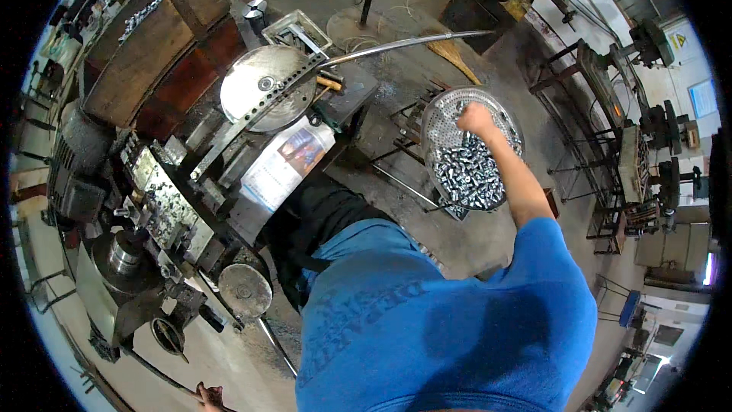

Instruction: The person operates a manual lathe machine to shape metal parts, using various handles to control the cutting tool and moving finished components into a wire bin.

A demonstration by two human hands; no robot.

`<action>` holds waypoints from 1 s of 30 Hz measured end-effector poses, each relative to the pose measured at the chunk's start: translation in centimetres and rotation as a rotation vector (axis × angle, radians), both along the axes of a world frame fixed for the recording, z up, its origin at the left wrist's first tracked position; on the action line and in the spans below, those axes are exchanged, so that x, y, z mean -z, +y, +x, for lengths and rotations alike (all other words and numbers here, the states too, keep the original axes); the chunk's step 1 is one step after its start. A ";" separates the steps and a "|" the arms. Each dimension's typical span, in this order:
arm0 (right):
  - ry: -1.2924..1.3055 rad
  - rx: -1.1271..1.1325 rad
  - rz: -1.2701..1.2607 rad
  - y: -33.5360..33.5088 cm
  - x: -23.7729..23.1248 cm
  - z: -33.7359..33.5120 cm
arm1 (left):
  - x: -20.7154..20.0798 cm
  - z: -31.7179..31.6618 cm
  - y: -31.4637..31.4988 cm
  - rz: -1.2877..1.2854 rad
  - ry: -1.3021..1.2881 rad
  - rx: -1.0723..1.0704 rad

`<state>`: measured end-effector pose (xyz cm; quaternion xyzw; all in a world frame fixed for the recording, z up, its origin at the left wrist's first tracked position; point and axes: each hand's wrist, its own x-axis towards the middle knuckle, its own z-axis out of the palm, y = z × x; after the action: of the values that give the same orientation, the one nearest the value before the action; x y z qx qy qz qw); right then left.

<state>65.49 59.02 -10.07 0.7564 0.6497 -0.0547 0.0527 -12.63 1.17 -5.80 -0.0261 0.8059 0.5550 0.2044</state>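
At the lower left edge, the fingers of my left hand (210, 394) are wrapped round a dark lever bar (156, 370) that runs up to the machine (164, 206). My right arm reaches out to a round perforated metal basin (440, 130). Inside it lies a heap of small shiny cylindrical metal parts (467, 175). Just over the upper part of the heap is my right hand (476, 118), its fingers closed; what they hold, if anything, is too small to make out.
A large metal disc (248, 84) and a long drilled bar (259, 111) sit on the machine in front of me. A curved metal rod (412, 42) juts out to the right above the floor. A broom head (450, 57) lies beyond the basin. Workbenches (602, 107) line the right side.
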 end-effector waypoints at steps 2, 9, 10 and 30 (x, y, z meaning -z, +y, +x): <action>-0.079 0.083 -0.189 -1.7 0.8 -0.5 | -0.9 0.2 0.2 0.003 -0.020 0.006; -0.172 -0.157 -0.319 0.8 7.7 2.3 | -3.3 2.7 0.8 -0.109 0.060 0.053; -0.165 -0.183 -0.269 1.2 8.1 2.4 | -4.1 4.2 1.8 -0.112 0.120 -0.011; 1.171 -1.330 -0.158 -4.7 -18.2 -42.3 | -4.5 5.0 1.1 -0.371 0.314 0.098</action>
<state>23.15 54.33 8.16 0.0674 0.8716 -0.4354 -0.2150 -7.60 2.29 -1.27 0.0624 0.9162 0.3844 0.0950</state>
